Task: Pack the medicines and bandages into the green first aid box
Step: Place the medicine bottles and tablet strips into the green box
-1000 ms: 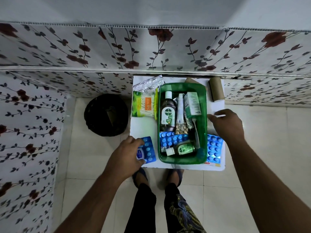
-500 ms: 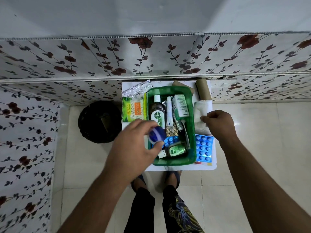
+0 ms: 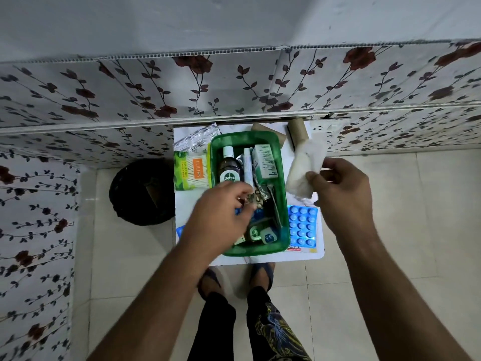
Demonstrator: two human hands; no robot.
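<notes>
Floral wall panels point(image 3: 234, 84) are standing behind the far edge of the counter; a pale tiled floor is lying below.

White counter point(image 3: 194, 204), small and square, is carrying everything.

Black round bin point(image 3: 141, 191) is sitting on the floor beside the counter's left edge.

Green first aid box point(image 3: 283, 204) is sitting at the counter's middle, open-topped. It is holding a brown Dettol bottle point(image 3: 229, 168), a white tube point(image 3: 247, 165), a green-and-white carton point(image 3: 265, 162), blue blister strips and a small green bottle point(image 3: 255, 233) next to a small blue-and-white item point(image 3: 268, 237) at the near end.

My left hand point(image 3: 221, 220) is reaching over the box's near left part, fingers loosely curled above the contents; I cannot tell whether it is holding anything.

My right hand point(image 3: 343, 194) is hovering above the counter's right edge, pinching a white gauze bandage point(image 3: 304, 168) between thumb and fingers.

Cotton swab packet point(image 3: 191, 173) is lying along the left edge, with a silver foil pack point(image 3: 195, 139) at the far left corner.

Blue tablet strip point(image 3: 302, 225) is lying at the near right corner.

Two brown rolls point(image 3: 298, 131) are resting at the far edge.
</notes>
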